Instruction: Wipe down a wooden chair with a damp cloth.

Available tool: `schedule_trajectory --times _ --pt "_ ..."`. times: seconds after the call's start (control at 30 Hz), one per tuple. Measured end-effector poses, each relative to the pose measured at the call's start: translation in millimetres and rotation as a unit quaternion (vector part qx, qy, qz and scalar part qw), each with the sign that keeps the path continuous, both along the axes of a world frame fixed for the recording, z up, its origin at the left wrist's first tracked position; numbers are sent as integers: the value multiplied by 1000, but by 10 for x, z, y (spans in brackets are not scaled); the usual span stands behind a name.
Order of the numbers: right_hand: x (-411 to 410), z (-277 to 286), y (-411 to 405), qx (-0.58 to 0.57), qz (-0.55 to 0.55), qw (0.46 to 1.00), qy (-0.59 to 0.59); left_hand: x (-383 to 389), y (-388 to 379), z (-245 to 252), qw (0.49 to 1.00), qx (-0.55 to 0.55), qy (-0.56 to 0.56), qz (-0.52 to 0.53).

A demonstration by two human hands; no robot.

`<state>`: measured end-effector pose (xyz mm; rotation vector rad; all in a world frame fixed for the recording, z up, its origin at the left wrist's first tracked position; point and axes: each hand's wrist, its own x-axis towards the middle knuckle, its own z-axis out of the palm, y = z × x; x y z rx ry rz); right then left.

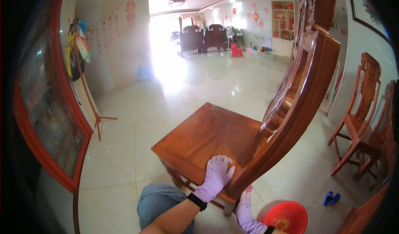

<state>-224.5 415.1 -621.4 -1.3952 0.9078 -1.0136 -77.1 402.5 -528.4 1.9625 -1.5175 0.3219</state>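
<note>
A carved wooden chair [199, 134] with a glossy reddish-brown finish stands right before me, its tall back rising at the right. My left hand [218, 173], in a light purple glove with a black band at the wrist, rests on the rear part of the seat beside the back post, fingers a little curled. Low behind the chair, at its rear leg, is my right hand [244, 207], gloved alike. A bit of pink material [249, 188] shows at its fingertips, partly hidden by the chair frame. Close to the right forearm sits a red plastic basin [293, 217] with something yellowish inside.
Blue slippers [331, 198] lie on the tiled floor at the right. More wooden chairs [358, 125] line the right wall. A wooden coat stand [97, 118] with hung bags is by the red-framed glass door [81, 146] at left. Dark armchairs [191, 40] stand far back.
</note>
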Motion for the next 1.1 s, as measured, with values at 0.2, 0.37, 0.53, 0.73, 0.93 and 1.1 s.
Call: schedule_trajectory --times 0.2,0.37,0.53,0.73,0.93,1.1 --pt "15 403 -361 -11 101 993 53 15 37 -32 1000 -11 6 0" --pt "89 68 -1002 -27 83 989 120 60 17 46 1000 -17 -21 -8" --pt "130 395 -800 -299 -48 937 173 46 -8 42 999 -40 -16 -21" --pt "-124 624 -233 -293 33 928 229 223 -120 -341 986 -86 126 -65" --pt "-137 588 -149 -112 107 976 150 284 -100 -398 990 -69 101 -75" --pt "122 580 -567 -15 36 996 86 334 -89 -346 998 -26 7 -65"
